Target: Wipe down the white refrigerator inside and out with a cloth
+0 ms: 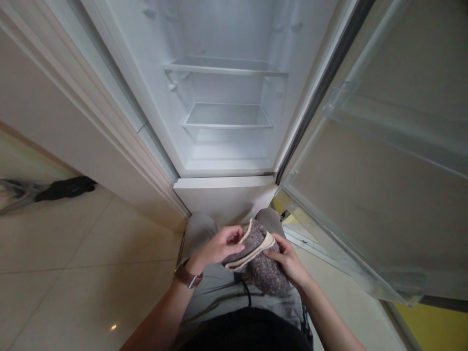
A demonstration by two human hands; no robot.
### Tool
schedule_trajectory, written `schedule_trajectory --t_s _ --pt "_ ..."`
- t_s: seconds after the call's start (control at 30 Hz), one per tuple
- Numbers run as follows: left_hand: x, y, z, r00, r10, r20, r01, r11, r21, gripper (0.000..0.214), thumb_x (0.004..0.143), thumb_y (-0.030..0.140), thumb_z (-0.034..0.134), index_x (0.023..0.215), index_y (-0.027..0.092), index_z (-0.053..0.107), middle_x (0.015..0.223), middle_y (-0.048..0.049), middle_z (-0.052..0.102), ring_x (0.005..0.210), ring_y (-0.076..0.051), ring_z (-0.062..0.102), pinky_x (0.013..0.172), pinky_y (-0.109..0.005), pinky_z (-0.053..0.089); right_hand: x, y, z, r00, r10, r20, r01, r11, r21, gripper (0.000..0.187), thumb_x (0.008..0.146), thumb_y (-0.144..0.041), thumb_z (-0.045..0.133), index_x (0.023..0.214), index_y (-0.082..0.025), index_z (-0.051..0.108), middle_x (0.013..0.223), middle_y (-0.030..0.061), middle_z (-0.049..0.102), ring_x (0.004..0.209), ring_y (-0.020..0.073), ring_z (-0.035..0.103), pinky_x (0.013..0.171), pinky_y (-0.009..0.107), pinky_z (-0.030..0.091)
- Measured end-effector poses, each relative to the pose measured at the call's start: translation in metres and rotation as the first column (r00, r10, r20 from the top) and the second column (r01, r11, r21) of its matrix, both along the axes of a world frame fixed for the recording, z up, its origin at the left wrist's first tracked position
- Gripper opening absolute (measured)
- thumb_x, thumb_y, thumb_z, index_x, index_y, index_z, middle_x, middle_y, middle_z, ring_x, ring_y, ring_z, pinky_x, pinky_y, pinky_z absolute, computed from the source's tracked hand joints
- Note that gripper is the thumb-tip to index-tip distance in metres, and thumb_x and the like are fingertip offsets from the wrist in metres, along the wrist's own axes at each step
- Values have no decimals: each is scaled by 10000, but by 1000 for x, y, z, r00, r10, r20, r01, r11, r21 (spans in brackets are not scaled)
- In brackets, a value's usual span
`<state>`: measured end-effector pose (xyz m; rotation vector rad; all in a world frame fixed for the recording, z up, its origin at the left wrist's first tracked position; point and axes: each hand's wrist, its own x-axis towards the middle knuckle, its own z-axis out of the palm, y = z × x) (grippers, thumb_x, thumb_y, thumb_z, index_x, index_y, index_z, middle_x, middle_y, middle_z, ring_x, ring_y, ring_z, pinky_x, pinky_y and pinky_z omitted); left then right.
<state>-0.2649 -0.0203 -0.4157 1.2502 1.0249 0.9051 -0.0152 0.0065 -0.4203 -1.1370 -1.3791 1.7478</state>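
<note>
The speckled cloth [270,277], over the lap [214,285] at six o'clock from the open fridge [226,182], handles best with its pale edges [251,257] even, right fingers [272,254] closed on its three-o'clock side, left fingers [236,248] half-curled at nine, though whether these grip I can't tell from here.

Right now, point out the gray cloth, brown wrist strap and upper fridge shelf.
Gray cloth [267,271]: head view, on its speckled lower part.
Brown wrist strap [186,276]: head view, middle of the band.
Upper fridge shelf [225,71]: head view, middle of its front edge.
</note>
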Motion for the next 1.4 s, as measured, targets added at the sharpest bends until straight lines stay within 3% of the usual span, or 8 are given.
schedule_trajectory --t_s 0.23,0.33,0.47,0.6,0.8,1.03,1.23,1.4 --pt "-6 5 -15 846 517 -131 -484 848 217 94 873 271 670 886 196 615 874 -14 675 862 -168 671 833 -286 518 -5 -2 -1 999 -25 -35 24 1000 -11 365 739 -424 872 1020 -227 750 1016 -5 734 1004 208 634 926 285 450" --pt "-3 -2 -14 892 436 -118 -404 887 225 134 891 288 700 987 204 661 1006 -42 705 997 -197 684 940 -329 529 -6 -4 -4 998 -36 -48 34 999 -32 377 755 -426 865 1054 -230 745 1050 -2 739 1025 205 631 935 284 445" --pt "5 -9 -3 971 212 -109 -187 960 207 760 758 301 888 1445 271 564 1493 -93 577 1409 -281 518 1219 -429 376 -6 -4 -1 1000 22 -21 -22 1000 3 335 768 -403 858 1032 -230 745 1024 -12 737 1001 191 633 922 276 442" --pt "12 -4 -6 999 24 -32 -21 997 81 1115 602 300 989 1577 245 450 1558 -140 524 1424 -333 507 1237 -470 351 -5 3 12 984 175 31 -176 983 41 303 752 -347 854 1011 -223 757 1006 -13 740 986 185 633 922 276 440" --pt "28 -1 -38 985 -115 127 128 987 -99 689 605 329 948 1229 154 715 1156 -72 741 1114 -291 672 1068 -425 490 -10 11 11 954 283 100 -287 957 32 291 745 -309 830 990 -203 714 925 -18 707 898 161 609 857 268 432" --pt "30 -8 -36 969 101 225 -44 969 -245 451 637 314 904 1038 157 771 1054 -55 770 1030 -267 675 995 -373 511 -5 18 2 979 205 -9 -205 979 -13 409 723 -414 874 1005 -223 649 910 -18 667 897 153 612 812 251 440" --pt "16 8 -37 783 443 436 -270 874 -403 592 643 465 925 1128 179 741 1121 -115 770 1078 -328 712 1064 -473 504 7 15 -41 944 -62 -324 -79 910 -406 712 469 -761 900 959 -274 728 921 73 758 1003 318 718 953 476 550" --pt "6 24 -45 776 491 396 -365 861 -354 578 697 456 911 1179 197 724 1218 -132 753 1175 -349 698 1097 -508 500 -21 14 -54 964 -132 -229 1 868 -496 663 528 -555 959 1065 -232 742 1059 123 777 1127 355 714 1027 543 541"
